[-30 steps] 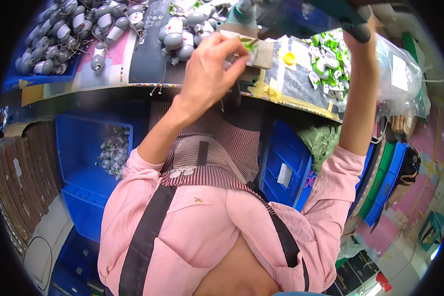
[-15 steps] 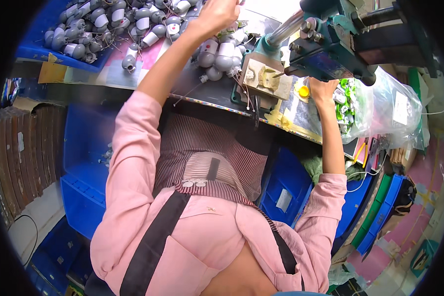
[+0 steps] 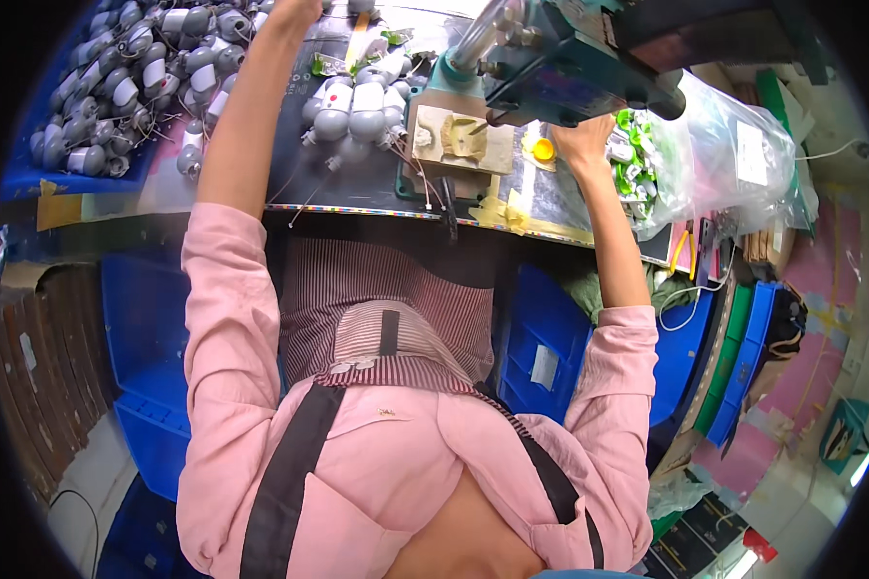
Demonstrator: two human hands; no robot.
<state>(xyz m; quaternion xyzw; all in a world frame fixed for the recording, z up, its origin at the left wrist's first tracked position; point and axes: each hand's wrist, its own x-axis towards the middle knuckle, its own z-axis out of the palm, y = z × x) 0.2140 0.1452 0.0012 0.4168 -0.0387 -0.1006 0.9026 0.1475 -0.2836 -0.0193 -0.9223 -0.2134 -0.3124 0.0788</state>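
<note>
**Trainee:** What lies around my hands?

**Instructor:** You sit at a dark workbench [image 3: 357, 188]. Blue plastic storage bins [image 3: 550, 347] stand below your arms, and a clear plastic bag of green-and-white parts [image 3: 714, 154] lies just right of your right hand [image 3: 581, 140].

**Trainee:** Where are the parts, and how do they point?

**Instructor:** The grey-and-white bulb-shaped housings [image 3: 352, 106] lie between your hands, long axes mostly running away from you. More fill the blue tray [image 3: 29, 179] left of your left hand [image 3: 294, 10].

**Trainee:** My hands?

**Instructor:** They are well apart. Your right hand sits under the teal bench press [image 3: 570, 68]; its grip cannot be told. Your left hand is cut off at the top edge. Since half a second ago, it has reached farther away from you.
</note>
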